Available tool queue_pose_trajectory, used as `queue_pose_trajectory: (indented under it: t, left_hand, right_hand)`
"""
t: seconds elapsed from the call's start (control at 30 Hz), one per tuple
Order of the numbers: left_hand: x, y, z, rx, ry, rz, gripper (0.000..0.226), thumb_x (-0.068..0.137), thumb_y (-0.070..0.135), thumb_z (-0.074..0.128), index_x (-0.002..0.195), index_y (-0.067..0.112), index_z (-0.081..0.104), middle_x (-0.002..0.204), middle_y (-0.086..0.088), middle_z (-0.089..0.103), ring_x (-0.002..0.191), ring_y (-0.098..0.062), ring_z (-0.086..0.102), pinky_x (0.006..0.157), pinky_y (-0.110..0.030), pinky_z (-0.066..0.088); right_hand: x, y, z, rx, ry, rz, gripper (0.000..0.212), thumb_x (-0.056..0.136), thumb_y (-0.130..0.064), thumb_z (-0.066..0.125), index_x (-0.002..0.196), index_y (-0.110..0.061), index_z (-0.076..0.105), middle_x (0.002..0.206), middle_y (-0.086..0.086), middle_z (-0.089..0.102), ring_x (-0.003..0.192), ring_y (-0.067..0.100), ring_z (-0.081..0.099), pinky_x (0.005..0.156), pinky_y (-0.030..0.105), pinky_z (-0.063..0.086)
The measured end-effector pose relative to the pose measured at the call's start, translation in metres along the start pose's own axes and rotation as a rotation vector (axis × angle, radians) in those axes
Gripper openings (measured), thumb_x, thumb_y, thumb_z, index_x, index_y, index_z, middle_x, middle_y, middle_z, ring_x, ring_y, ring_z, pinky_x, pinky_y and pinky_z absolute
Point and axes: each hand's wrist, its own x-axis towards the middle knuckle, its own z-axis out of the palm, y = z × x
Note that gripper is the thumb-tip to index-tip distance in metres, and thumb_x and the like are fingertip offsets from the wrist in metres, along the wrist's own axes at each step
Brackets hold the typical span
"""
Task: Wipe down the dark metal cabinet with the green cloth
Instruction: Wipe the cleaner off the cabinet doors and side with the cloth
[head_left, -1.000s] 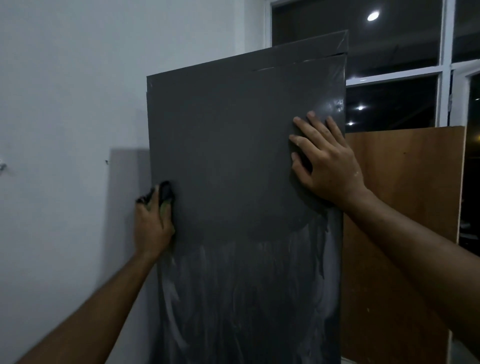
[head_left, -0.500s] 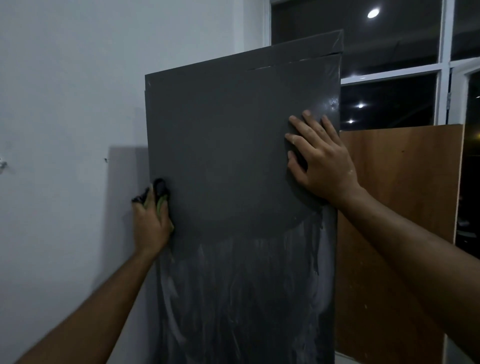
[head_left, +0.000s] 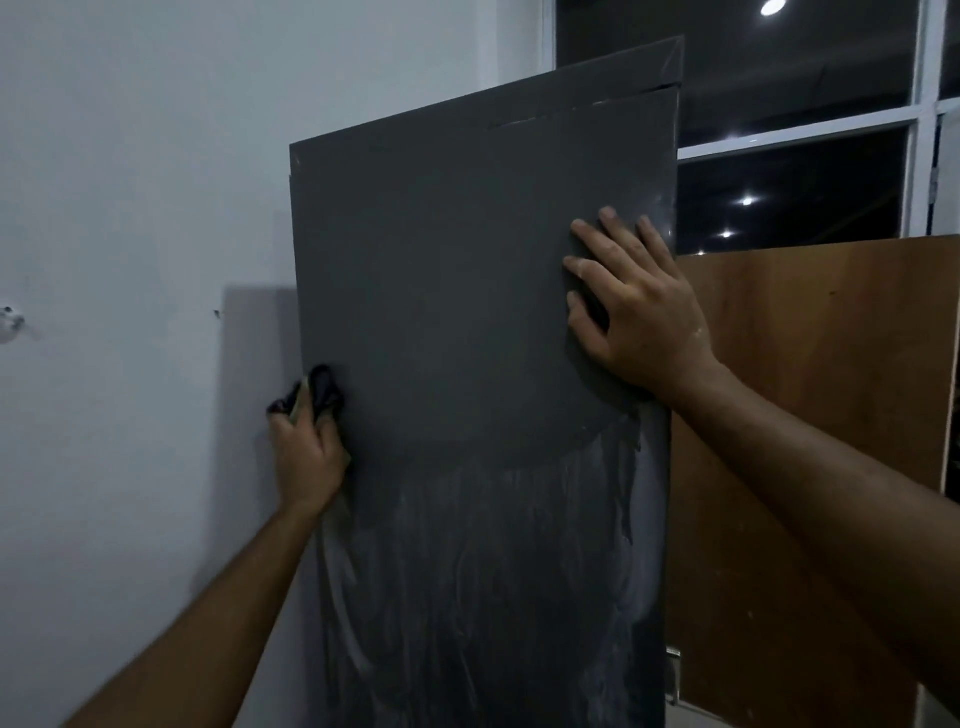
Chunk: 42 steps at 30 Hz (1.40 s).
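Note:
The dark metal cabinet (head_left: 467, 291) stands upright in front of me, its upper half plain grey, its lower half streaked with pale smears. My left hand (head_left: 306, 457) grips the bunched cloth (head_left: 322, 395), which looks dark in this dim light, and holds it against the cabinet's left edge at mid height. My right hand (head_left: 639, 312) lies flat on the cabinet face near its right edge, fingers spread and straight, pressing on the metal.
A white wall (head_left: 130, 208) runs along the left, right beside the cabinet. A brown wooden board (head_left: 810, 415) stands behind the cabinet on the right. Dark windows with white frames (head_left: 789, 140) fill the upper right.
My left hand with the cloth has crept slightly upward along the cabinet's left edge. My right hand has stayed pressed in the same spot.

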Motion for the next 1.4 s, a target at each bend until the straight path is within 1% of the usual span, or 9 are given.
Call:
queue_pose_trajectory:
  t: [0.27, 0.33, 0.5, 0.73, 0.97, 1.07, 1.2, 1.3, 1.4]
  left_hand:
    - [-0.115, 0.019, 0.021, 0.109, -0.223, 0.323, 0.060, 0.098, 0.023, 0.043, 0.157, 0.014, 0.042, 0.141, -0.025, 0.048, 0.125, -0.040, 0.049, 0.108, -0.035, 0.039]
    - [-0.106, 0.000, 0.008, 0.131, -0.186, 0.247, 0.061, 0.095, 0.014, 0.044, 0.156, 0.008, 0.043, 0.137, -0.027, 0.052, 0.120, -0.040, 0.052, 0.106, -0.033, 0.039]
    - [-0.021, 0.011, -0.009, 0.193, 0.022, -0.145, 0.063, 0.094, -0.005, 0.048, 0.156, 0.006, 0.043, 0.129, -0.038, 0.051, 0.114, -0.055, 0.054, 0.099, -0.057, 0.048]
    - [-0.137, 0.042, 0.031, 0.154, -0.094, 0.117, 0.064, 0.091, 0.003, 0.047, 0.155, 0.009, 0.046, 0.134, -0.028, 0.054, 0.115, -0.045, 0.052, 0.100, -0.055, 0.048]
    - [-0.072, 0.057, 0.022, 0.103, 0.094, -0.259, 0.056, 0.097, -0.009, 0.050, 0.152, 0.002, 0.048, 0.130, -0.038, 0.050, 0.118, -0.053, 0.053, 0.107, -0.050, 0.045]
    - [-0.100, 0.107, 0.046, 0.044, 0.069, -0.068, 0.058, 0.096, 0.002, 0.050, 0.153, 0.009, 0.049, 0.136, -0.033, 0.047, 0.121, -0.047, 0.050, 0.108, -0.050, 0.044]
    - [-0.211, 0.114, 0.053, 0.057, -0.213, 0.234, 0.065, 0.095, 0.012, 0.051, 0.158, 0.022, 0.041, 0.147, -0.018, 0.042, 0.130, -0.037, 0.047, 0.112, -0.034, 0.039]
    - [-0.203, 0.099, 0.040, 0.039, -0.224, 0.112, 0.063, 0.091, 0.002, 0.051, 0.154, 0.008, 0.042, 0.139, -0.030, 0.051, 0.124, -0.047, 0.052, 0.111, -0.045, 0.043]
    - [-0.138, 0.123, 0.040, -0.010, 0.003, -0.079, 0.054, 0.097, -0.006, 0.049, 0.150, -0.003, 0.045, 0.131, -0.037, 0.050, 0.120, -0.052, 0.051, 0.109, -0.054, 0.043]
  right_hand:
    - [-0.001, 0.003, 0.002, 0.068, 0.070, -0.024, 0.032, 0.100, -0.028, 0.051, 0.119, -0.010, 0.069, 0.152, 0.014, 0.049, 0.149, 0.030, 0.034, 0.124, 0.051, 0.021]
    - [-0.001, 0.004, 0.004, 0.080, 0.082, -0.025, 0.031, 0.100, -0.029, 0.050, 0.116, -0.010, 0.070, 0.152, 0.014, 0.050, 0.149, 0.030, 0.034, 0.124, 0.050, 0.021]
    - [-0.001, 0.006, 0.006, 0.096, 0.092, -0.024, 0.031, 0.100, -0.029, 0.049, 0.112, -0.011, 0.070, 0.151, 0.013, 0.051, 0.149, 0.030, 0.035, 0.125, 0.050, 0.020]
    - [-0.001, 0.005, 0.003, 0.121, 0.075, -0.026, 0.031, 0.100, -0.029, 0.049, 0.105, -0.010, 0.072, 0.150, 0.013, 0.052, 0.149, 0.031, 0.035, 0.124, 0.051, 0.020]
    - [-0.001, 0.004, 0.001, 0.142, 0.059, -0.019, 0.034, 0.102, -0.029, 0.045, 0.103, -0.009, 0.073, 0.149, 0.013, 0.053, 0.149, 0.031, 0.035, 0.125, 0.050, 0.020]
    - [-0.002, 0.006, 0.001, 0.179, 0.089, -0.018, 0.033, 0.102, -0.028, 0.047, 0.099, -0.009, 0.074, 0.144, 0.012, 0.058, 0.147, 0.031, 0.038, 0.125, 0.049, 0.021]
    - [-0.003, 0.007, 0.000, 0.305, 0.169, 0.003, 0.028, 0.100, -0.023, 0.051, 0.096, -0.007, 0.074, 0.131, 0.010, 0.068, 0.141, 0.030, 0.047, 0.124, 0.047, 0.025]
    - [-0.004, 0.008, -0.002, 0.442, 0.220, 0.039, 0.023, 0.098, -0.017, 0.054, 0.093, -0.005, 0.073, 0.123, 0.010, 0.071, 0.135, 0.029, 0.054, 0.122, 0.045, 0.029]
    - [-0.004, 0.009, -0.005, 0.562, 0.245, 0.063, 0.020, 0.097, -0.013, 0.054, 0.094, -0.003, 0.071, 0.123, 0.013, 0.070, 0.135, 0.032, 0.053, 0.120, 0.045, 0.033]
